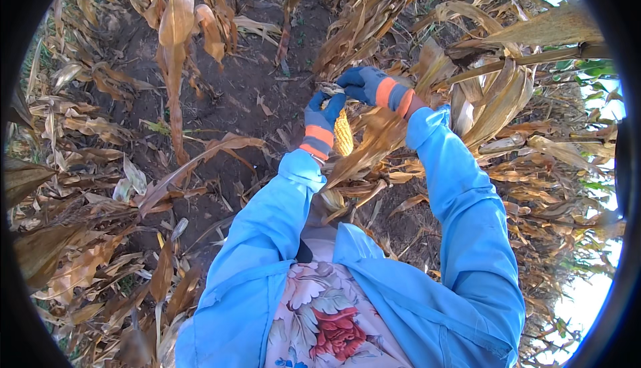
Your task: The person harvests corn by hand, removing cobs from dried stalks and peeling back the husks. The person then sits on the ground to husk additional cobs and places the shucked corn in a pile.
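Observation:
A yellow ear of maize (343,135) hangs bare with its rows of kernels showing, its tip towards me. My left hand (323,115), in a blue-grey work glove with an orange striped cuff, is closed around the upper end of the ear. Just above and to the right, my right hand (368,87) wears the matching glove. Its fingers are curled at the dry husk (330,88) at the ear's base; the fingertips are partly hidden. Dry maize leaves (378,143) hang beside the ear, under my right wrist.
Dark bare soil (235,98) runs between rows of dried maize. A brown leaf (175,57) droops at the left front. To the right, a stalk (521,60) and husks (493,100) reach in near my right sleeve. Fallen leaves (90,288) litter the lower left.

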`<state>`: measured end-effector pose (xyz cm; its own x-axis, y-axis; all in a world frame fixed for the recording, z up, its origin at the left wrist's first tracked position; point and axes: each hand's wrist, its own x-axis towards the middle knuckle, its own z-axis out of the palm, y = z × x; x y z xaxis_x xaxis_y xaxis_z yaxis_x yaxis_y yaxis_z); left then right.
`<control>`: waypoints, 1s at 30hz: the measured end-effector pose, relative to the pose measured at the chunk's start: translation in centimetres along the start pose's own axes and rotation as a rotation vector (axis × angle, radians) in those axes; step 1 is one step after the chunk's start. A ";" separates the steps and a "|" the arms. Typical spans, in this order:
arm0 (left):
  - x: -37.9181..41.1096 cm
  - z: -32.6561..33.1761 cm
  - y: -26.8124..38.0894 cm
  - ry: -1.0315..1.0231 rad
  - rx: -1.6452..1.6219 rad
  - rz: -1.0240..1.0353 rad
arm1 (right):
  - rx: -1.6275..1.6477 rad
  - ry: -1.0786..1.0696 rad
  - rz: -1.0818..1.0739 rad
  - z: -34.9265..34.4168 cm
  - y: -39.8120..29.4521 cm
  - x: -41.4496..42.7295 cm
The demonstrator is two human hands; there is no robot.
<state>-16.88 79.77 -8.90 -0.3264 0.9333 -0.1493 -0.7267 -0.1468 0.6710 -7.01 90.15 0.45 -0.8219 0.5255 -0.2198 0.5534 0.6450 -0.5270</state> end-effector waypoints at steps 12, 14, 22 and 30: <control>-0.6 0.1 0.0 0.007 0.013 -0.058 | -0.038 -0.036 0.096 -0.2 -0.8 -0.3; -0.2 -0.2 -0.3 -0.003 0.042 -0.043 | -0.128 -0.018 0.122 0.3 -0.9 -0.1; 1.2 -0.4 1.4 -0.132 0.223 -0.133 | -0.174 0.276 0.129 1.4 -1.1 -0.2; -0.5 -0.3 1.1 -0.178 0.183 -0.187 | 0.104 0.824 0.370 -2.4 3.4 -1.2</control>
<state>-17.69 79.01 -8.33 -0.0749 0.9837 -0.1635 -0.6383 0.0787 0.7658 -3.84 93.09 0.86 -0.2156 0.9451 0.2456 0.7145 0.3241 -0.6200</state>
